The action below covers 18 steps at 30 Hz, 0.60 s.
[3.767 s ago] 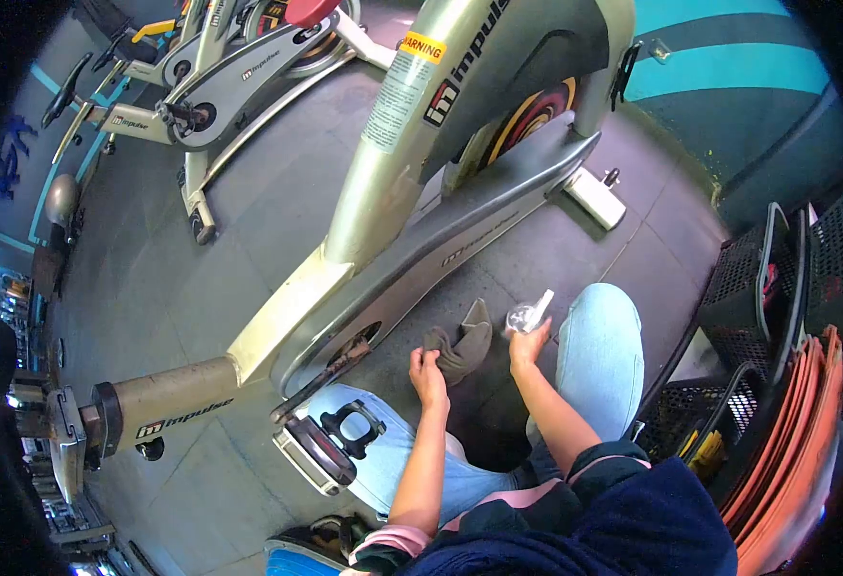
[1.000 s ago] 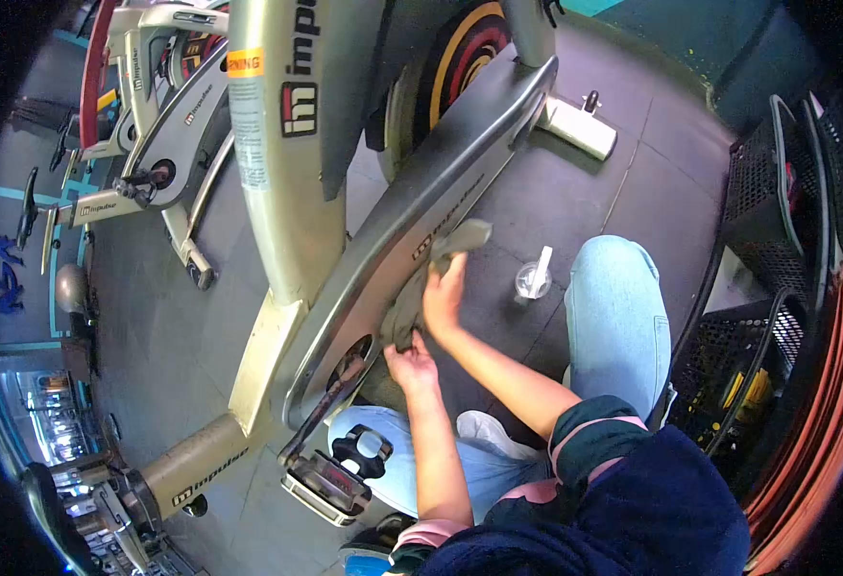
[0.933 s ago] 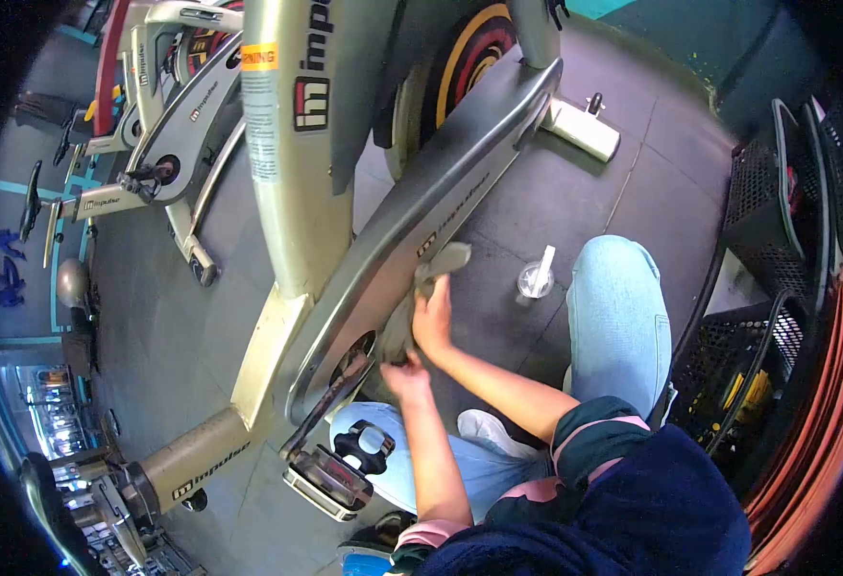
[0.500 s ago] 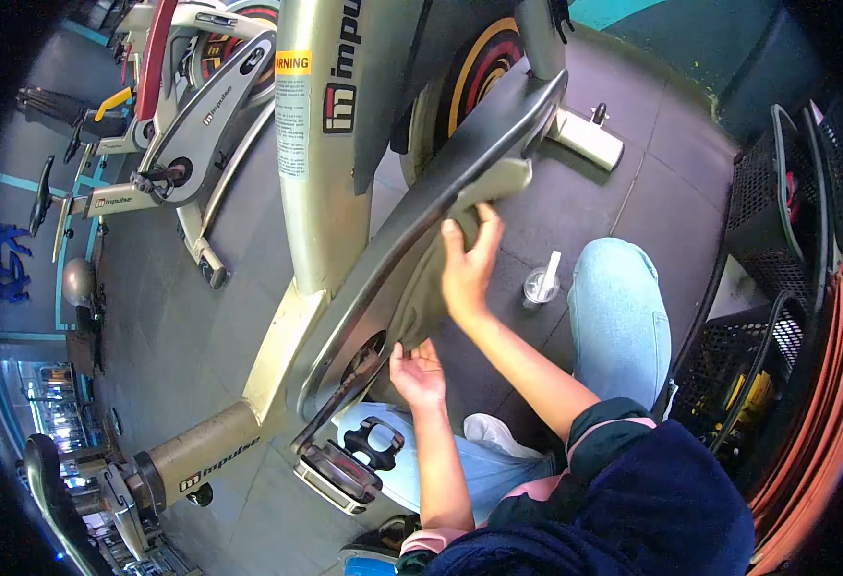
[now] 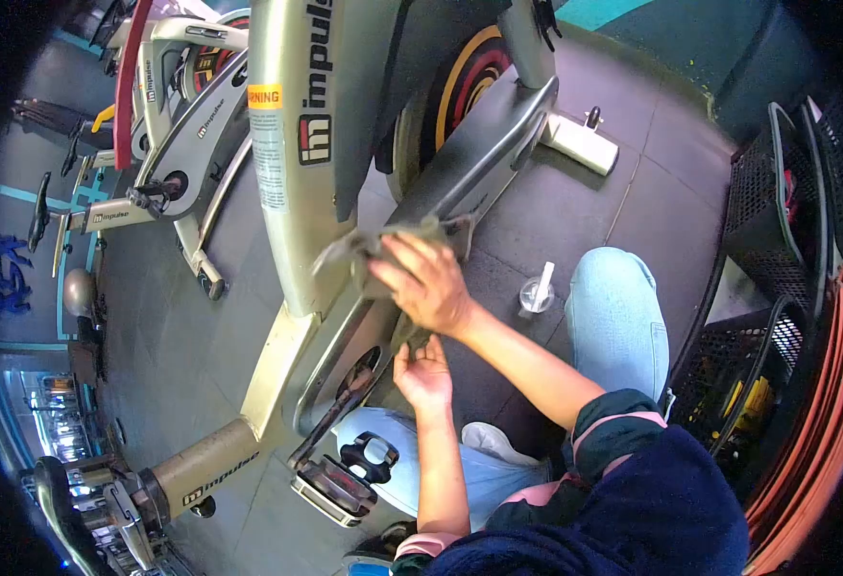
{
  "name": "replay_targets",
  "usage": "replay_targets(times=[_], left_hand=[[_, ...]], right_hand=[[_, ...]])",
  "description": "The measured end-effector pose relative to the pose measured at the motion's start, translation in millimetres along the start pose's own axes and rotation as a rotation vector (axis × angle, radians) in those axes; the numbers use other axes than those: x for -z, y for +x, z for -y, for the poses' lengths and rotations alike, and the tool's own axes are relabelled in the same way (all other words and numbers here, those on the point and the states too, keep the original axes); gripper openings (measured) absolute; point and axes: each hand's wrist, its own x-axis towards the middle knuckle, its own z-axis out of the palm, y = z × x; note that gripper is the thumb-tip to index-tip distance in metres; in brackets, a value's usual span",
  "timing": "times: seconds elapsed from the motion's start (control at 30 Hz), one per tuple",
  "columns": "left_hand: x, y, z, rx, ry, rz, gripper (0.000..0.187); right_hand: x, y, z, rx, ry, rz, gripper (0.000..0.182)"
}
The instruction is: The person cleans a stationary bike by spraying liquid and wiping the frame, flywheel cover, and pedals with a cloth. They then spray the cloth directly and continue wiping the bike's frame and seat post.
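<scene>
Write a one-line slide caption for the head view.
Right hand presses a grey cloth on a spin bike's silver guard; left hand grips its lower end.

Cloth (image 5: 383, 248) mostly covered by right hand (image 5: 426, 283), lower end blurred against chain guard (image 5: 460, 173); left hand (image 5: 423, 372) fingertips hidden behind it; cup (image 5: 535, 293) contents too small to tell; bike frame (image 5: 292, 144) cut off at top edge.
</scene>
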Motion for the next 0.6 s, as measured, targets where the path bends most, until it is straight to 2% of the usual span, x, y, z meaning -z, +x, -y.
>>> replay_targets(times=[0.1,0.17,0.27,0.37,0.43,0.5,0.57,0.6], left_hand=[[-32.2,-6.5,18.8,0.104,0.033,0.149,0.034],[-50.5,-8.4,32.0,0.1,0.157,0.209,0.035],[-78.8,-13.9,57.7,0.085,0.38,0.317,0.026],[-112.1,-26.4,84.7,0.143,0.582,0.39,0.016],[-121.8,-29.8,99.8,0.176,0.571,0.421,0.017],[-120.5,-31.3,101.9,0.193,0.53,0.412,0.018],[-99.8,-25.4,93.0,0.144,0.41,0.379,0.021],[-92.5,-25.6,84.6,0.144,0.368,0.277,0.023]], right_hand=[[13.2,22.1,-39.3,0.014,-0.057,-0.04,0.036],[24.4,29.5,-76.9,-0.012,-0.096,-0.105,0.03],[51.0,40.6,-141.3,-0.056,-0.162,-0.179,0.024],[79.0,57.5,-192.7,-0.204,-0.231,-0.135,0.023],[89.6,66.4,-205.9,-0.259,-0.204,-0.07,0.023],[82.0,63.4,-197.6,-0.353,-0.182,-0.135,0.023],[73.1,60.9,-177.9,-0.339,-0.244,-0.188,0.022],[68.7,59.1,-160.2,-0.329,-0.207,-0.172,0.02]])
